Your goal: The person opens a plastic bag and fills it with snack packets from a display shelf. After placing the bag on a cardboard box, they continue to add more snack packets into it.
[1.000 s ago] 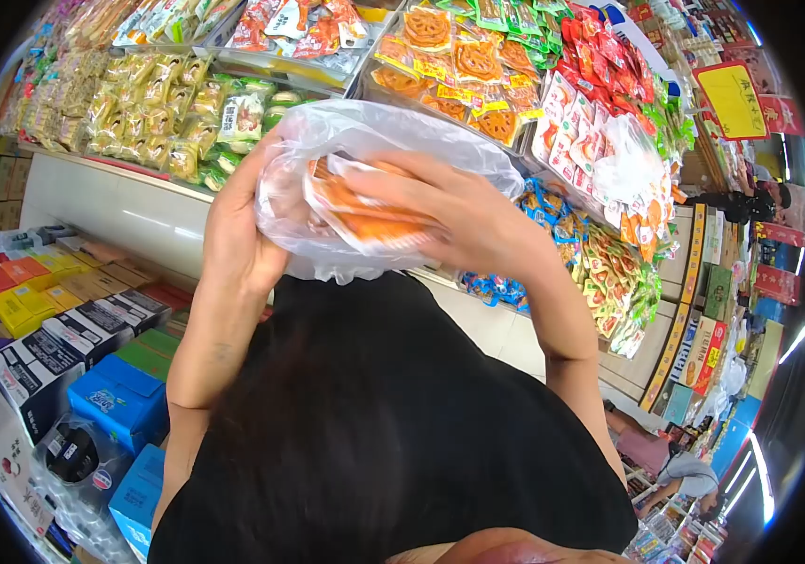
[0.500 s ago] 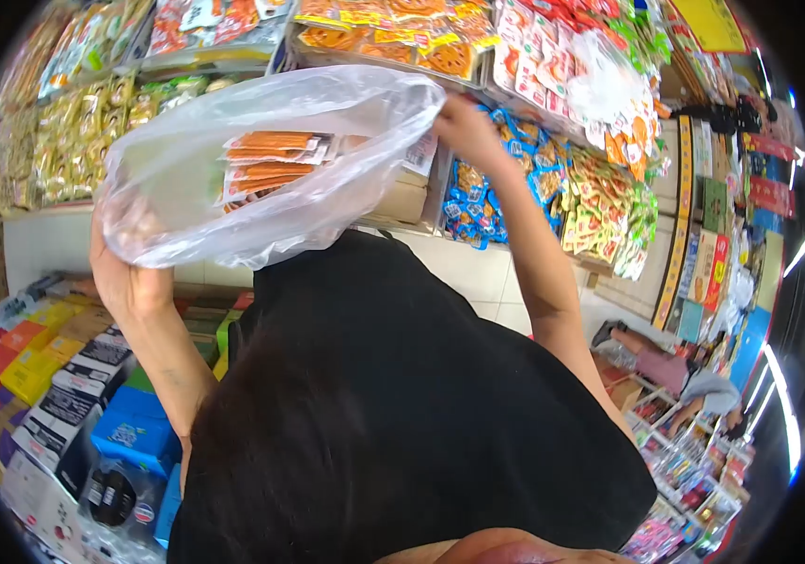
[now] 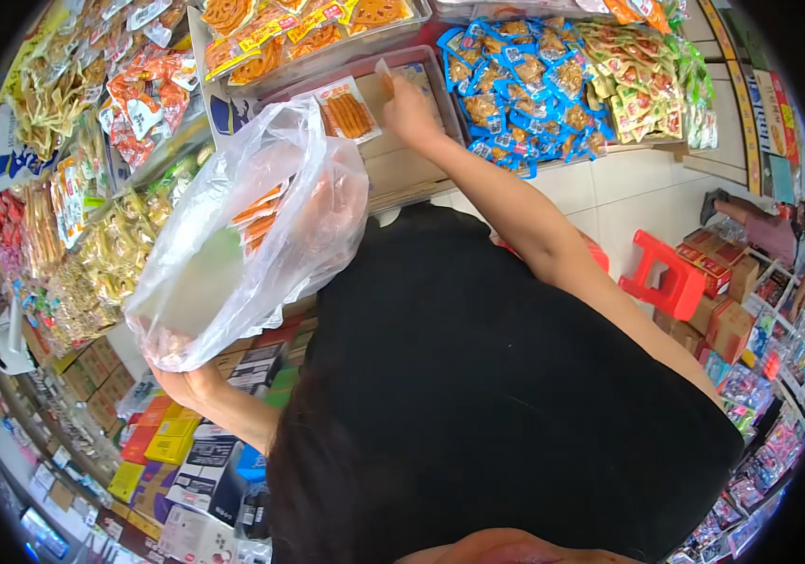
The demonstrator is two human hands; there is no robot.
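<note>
Near left, the left hand (image 3: pixel 188 382) grips the plastic bag (image 3: pixel 233 244) from below, with orange packets inside; its mouth is best tipped toward the shelf. Well apart and farther off, the right hand (image 3: pixel 409 111) pinches a snack packet (image 3: pixel 386 79) over the far tray (image 3: pixel 450 94); a firm pinch suits it.

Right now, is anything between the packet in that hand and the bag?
Nothing visible blocks it. The right hand holds a packet over the tray; the bag, in the left hand, hangs close beside. A second packet lies flat in the tray between them.
</note>
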